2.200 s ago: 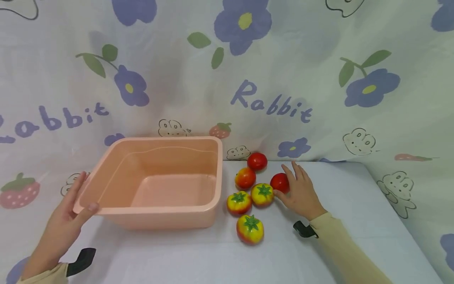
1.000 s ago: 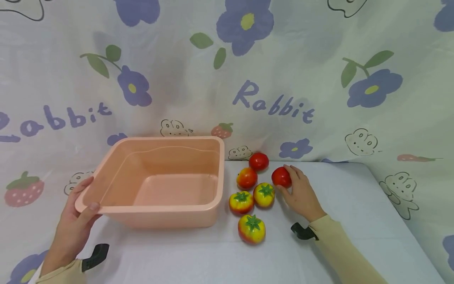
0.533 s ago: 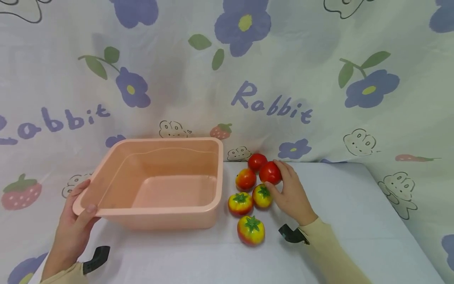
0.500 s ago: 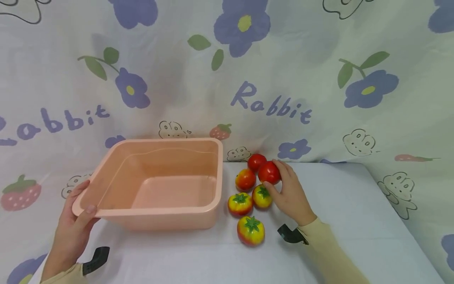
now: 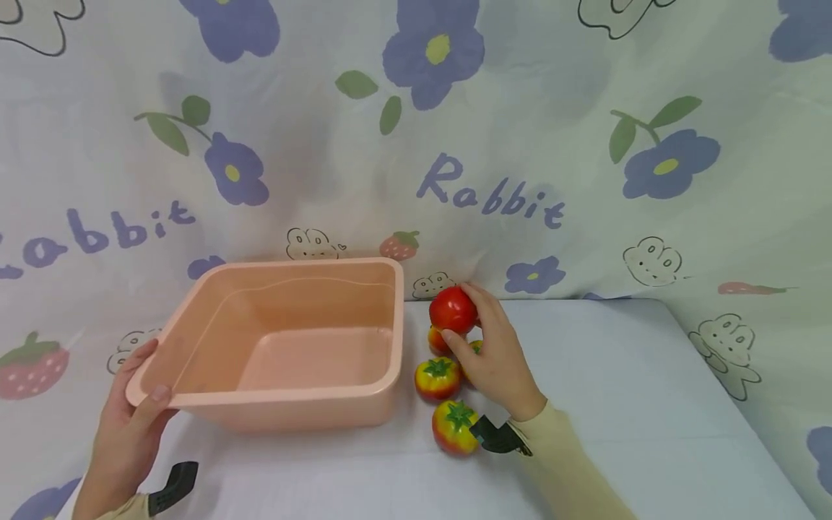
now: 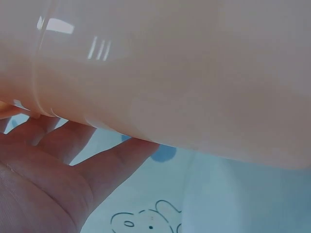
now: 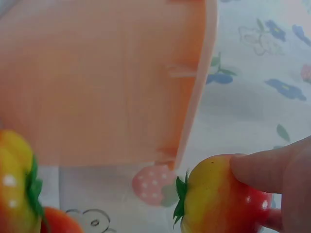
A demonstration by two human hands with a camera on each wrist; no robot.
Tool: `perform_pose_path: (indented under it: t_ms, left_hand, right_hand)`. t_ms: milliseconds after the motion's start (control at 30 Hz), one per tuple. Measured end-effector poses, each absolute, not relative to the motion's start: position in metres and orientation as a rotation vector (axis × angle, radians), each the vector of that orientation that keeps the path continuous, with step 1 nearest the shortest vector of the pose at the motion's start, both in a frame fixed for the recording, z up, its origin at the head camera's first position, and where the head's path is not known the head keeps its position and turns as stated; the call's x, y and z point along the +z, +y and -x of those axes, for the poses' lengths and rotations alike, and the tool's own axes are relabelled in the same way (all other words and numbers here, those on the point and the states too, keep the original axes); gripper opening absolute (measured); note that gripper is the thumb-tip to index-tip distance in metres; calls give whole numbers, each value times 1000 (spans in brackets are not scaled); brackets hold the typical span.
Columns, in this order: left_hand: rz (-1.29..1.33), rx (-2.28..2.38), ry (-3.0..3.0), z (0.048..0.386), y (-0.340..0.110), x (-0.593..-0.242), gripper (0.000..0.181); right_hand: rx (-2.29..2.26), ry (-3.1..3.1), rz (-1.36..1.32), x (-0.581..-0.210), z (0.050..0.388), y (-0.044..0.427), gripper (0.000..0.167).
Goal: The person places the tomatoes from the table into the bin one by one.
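Observation:
My right hand (image 5: 490,350) pinches a tomato (image 5: 453,310) between thumb and fingers, raised above the other tomatoes. Its red side shows in the head view; the right wrist view shows a yellow side with green leaves on the same tomato (image 7: 218,196). A deep, pale pink plastic basin (image 5: 292,401) stands to the left, nothing in it. At its left corner my left hand (image 5: 130,433) grips the rim, thumb on the near edge. Beneath and in front of the right hand sit a yellow-red tomato (image 5: 438,379) and another tomato (image 5: 455,428). Others are partly hidden by the hand and the held tomato.
All this stands on a white-covered table (image 5: 624,404). A cloth (image 5: 364,166) printed with flowers, rabbits and strawberries hangs behind it. The basin's right wall (image 5: 396,347) rises close beside the tomatoes.
My right hand has taken hold of the red tomato at the right of the group, lifted it and carried it left toward the basin. The left hand still grips the rim.

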State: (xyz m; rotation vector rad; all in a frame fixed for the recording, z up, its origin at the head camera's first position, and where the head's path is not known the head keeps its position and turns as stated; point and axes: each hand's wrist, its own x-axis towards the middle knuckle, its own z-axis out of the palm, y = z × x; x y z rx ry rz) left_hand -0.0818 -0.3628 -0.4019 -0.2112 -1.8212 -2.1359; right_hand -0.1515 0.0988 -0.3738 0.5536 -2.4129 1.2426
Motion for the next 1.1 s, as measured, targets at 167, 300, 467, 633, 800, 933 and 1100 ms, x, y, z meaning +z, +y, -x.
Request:
perform_pose_path:
  t_ms: [167, 300, 467, 633, 800, 933, 1100]
  left_hand:
    - [217, -2130, -1817, 81, -364, -402, 61]
    - [187, -2113, -1838, 81, -364, -403, 61]
    - [142, -2067, -1886, 81, -364, -403, 62]
    - [105, -2047, -1918, 83, -362, -402, 62]
    - [83, -2055, -1909, 83, -361, -403, 62]
    - [127, -2085, -1880, 85, -361, -403, 62]
    - [144, -2122, -1829, 86, -362, -403, 61]
  right_hand:
    - [1339, -2332, -590, -365, 148, 83, 69]
    - [1419, -2290, -614, -359, 144, 73, 71]
    - [1459, -2245, -666, -353, 141, 60, 71]
    - [1506, -2211, -695, -350, 140, 49, 71]
    - [1534, -2207, -712, -353, 135, 39, 73]
    - [1507, -2210, -748, -357, 133, 32, 72]
    - [1508, -2207, -823, -359, 133, 23, 71]
